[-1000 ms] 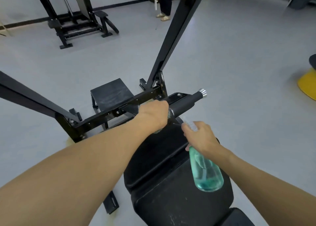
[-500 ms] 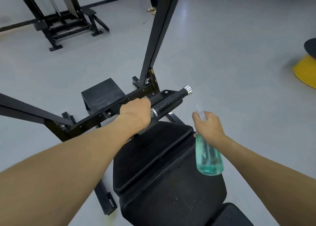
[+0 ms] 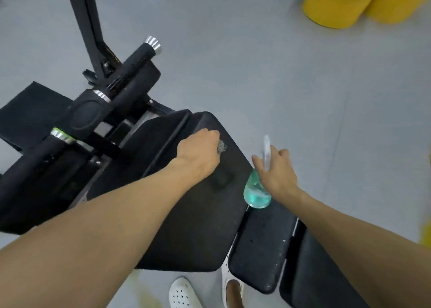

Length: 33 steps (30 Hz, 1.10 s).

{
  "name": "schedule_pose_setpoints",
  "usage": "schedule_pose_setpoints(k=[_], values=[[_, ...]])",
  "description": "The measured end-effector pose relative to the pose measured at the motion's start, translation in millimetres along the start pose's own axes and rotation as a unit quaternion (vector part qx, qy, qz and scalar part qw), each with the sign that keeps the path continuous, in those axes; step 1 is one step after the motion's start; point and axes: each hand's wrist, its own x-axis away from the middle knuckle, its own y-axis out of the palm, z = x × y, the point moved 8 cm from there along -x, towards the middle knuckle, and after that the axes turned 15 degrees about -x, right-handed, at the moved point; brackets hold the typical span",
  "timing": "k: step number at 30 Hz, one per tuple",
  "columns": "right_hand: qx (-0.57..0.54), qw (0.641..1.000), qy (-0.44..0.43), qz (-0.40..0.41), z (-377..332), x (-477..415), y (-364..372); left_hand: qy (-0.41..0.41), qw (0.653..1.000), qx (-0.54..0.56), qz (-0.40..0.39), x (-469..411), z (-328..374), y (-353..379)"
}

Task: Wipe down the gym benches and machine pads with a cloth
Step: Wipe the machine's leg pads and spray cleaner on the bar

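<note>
Presses left hand [image 3: 198,153] down on the far half of the big black bench pad [image 3: 186,226], fingers curled tight round a grey cloth [image 3: 222,147]. Shows only a crumpled scrap of it past the knuckles, touching the bench pad. Holds right hand [image 3: 277,170] just off the bench pad's right edge, fingers and thumb wrapped round the neck of a clear spray bottle [image 3: 256,194], white nozzle sticking up between them. Hangs the bottle base-down and tilted at that same right edge, teal liquid pooled in the bottom; cannot tell whether it touches the bench pad. Shows a smaller black pad [image 3: 263,244] just right of the bench pad's near end. Shows a black handle bar [image 3: 137,60] with a chrome cap beyond the bench pad's far-left corner, and a black upright post [image 3: 86,20] rising past that. Shows grey floor [image 3: 279,86] all round the bench pad. Catches two yellow drums [image 3: 333,6] well beyond the bench pad, far right. Catches white perforated shoes [image 3: 183,293] on the floor just below the bench pad's near edge.
</note>
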Motion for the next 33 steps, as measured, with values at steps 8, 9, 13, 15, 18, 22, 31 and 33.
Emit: schedule_pose_setpoints(k=[8, 9, 13, 15, 18, 22, 31, 33], values=[[0.004, 0.991, 0.062, 0.119, 84.9, 45.1, -27.7, 0.066, 0.997, 0.007, -0.041, -5.0, 54.6, 41.5], [0.013, 0.991, 0.071, 0.115, 94.1, 51.1, -26.4, 0.073, 0.996, 0.010, -0.044, -6.3, 59.4, 43.8], [-0.006, 0.989, 0.127, 0.069, 130.0, 75.5, -20.0, 0.083, 0.995, 0.013, -0.049, -7.8, 71.8, 47.7], [-0.025, 0.988, 0.154, 0.019, 137.2, 83.3, -13.0, 0.088, 0.995, 0.014, -0.043, -6.6, 74.2, 45.2], [-0.015, 0.976, 0.212, -0.038, 131.5, 92.9, -9.1, 0.089, 0.994, 0.042, -0.046, -1.5, 73.5, 35.8], [0.115, 0.975, 0.163, 0.096, 68.7, 86.1, -46.6, 0.072, 0.985, 0.148, -0.043, -0.5, 60.9, 10.3], [-0.378, 0.907, -0.135, -0.127, -187.7, 38.6, 3.3, -0.097, 0.818, 0.542, -0.168, -9.1, -15.4, -69.3], [-0.390, 0.899, -0.139, -0.140, -218.0, 22.8, 13.0, -0.099, 0.787, 0.574, -0.205, -12.4, -38.1, -84.0]])
